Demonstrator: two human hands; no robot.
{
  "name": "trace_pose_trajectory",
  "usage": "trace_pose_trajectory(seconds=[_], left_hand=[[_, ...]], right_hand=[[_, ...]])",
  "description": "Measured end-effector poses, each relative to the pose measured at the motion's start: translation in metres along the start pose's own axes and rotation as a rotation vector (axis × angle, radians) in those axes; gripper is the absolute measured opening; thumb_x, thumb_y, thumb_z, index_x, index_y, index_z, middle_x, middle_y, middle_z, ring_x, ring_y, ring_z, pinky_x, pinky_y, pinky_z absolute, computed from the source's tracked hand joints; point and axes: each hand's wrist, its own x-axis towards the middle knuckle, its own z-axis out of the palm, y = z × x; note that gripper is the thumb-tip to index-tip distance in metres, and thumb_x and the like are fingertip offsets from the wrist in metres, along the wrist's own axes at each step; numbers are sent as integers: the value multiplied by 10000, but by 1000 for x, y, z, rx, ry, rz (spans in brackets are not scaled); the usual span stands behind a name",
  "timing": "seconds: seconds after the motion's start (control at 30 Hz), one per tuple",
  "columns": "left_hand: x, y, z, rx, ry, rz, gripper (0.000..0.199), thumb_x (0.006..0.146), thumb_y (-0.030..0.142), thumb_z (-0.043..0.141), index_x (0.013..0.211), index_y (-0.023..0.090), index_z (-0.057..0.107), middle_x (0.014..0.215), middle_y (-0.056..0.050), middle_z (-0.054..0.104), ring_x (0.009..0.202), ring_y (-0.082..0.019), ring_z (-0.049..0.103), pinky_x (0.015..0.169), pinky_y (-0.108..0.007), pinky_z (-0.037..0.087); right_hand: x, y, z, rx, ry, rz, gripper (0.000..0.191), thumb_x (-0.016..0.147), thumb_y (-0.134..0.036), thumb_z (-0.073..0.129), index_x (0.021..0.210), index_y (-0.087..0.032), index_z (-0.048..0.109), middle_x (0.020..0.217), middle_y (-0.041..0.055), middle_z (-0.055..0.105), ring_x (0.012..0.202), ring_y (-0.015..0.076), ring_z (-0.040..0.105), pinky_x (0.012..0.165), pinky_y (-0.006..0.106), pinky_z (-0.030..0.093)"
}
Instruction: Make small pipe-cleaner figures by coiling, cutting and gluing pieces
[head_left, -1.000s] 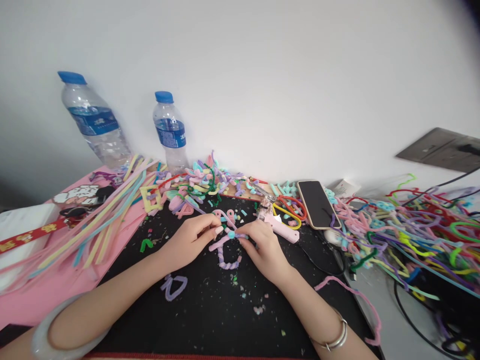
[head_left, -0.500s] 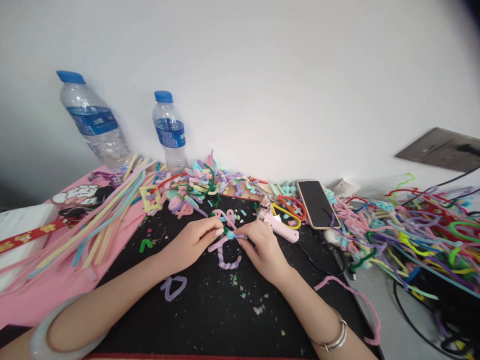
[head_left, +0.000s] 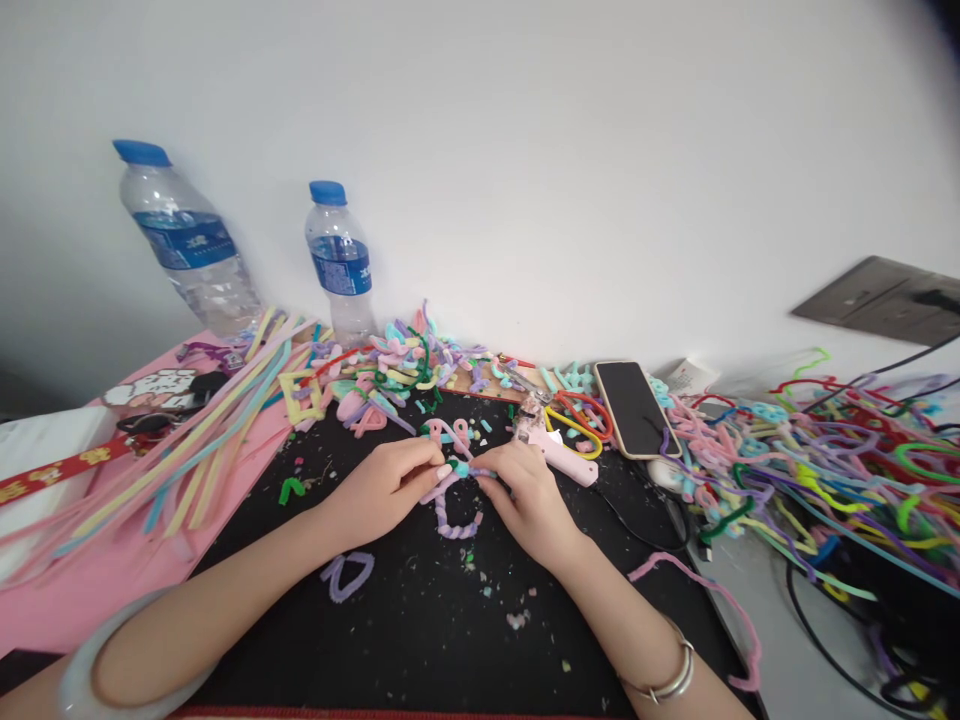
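Note:
Over the black mat [head_left: 420, 650], my left hand [head_left: 390, 487] is closed in a pinch at the left end of a small pipe cleaner piece [head_left: 463, 469], green and light blue. My right hand [head_left: 529, 497] pinches its purple right end. Just below the fingertips lies a twisted purple-and-pink pipe cleaner curve [head_left: 452, 530]. A pink pipe cleaner with curled ends [head_left: 437, 430] lies just beyond the hands. Nearer my left forearm is a purple pipe cleaner loop [head_left: 365, 570]. A pink glue gun [head_left: 566, 458] rests beyond my right hand.
Scissors with red and yellow handles [head_left: 589, 425] and a phone [head_left: 636, 405] lie at the back right. Pipe cleaner heaps [head_left: 810, 480] spread along the right. Two bottles [head_left: 341, 265] stand by the wall. Long pipe cleaner strips [head_left: 202, 450] cover the pink sheet [head_left: 45, 625] at left.
My left fingers have shifted slightly down and right, closer to the light blue part of the small piece. My right hand has stayed nearly still.

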Motion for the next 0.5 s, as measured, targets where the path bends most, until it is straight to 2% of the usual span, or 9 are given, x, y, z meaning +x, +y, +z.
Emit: trace_pose_trajectory(seconds=[0.3,0.5], left_hand=[[0,3,-4,-63,36,-31,329,941,345,370,679,172,469,638,34,408,602,-125,395,585,-238,315],[0,2,-2,-115,-11,-36,267,932,365,388,839,173,550,757,16,504,646,-128,431,596,-233,337]], right_hand=[[1,0,-1,90,17,-6,110,909,-180,498,963,-202,592,900,45,666,854,182,578,780,337,421],[2,-2,-1,136,2,-28,117,904,-177,510,974,-210,597,903,41,667,854,174,586,777,330,437]])
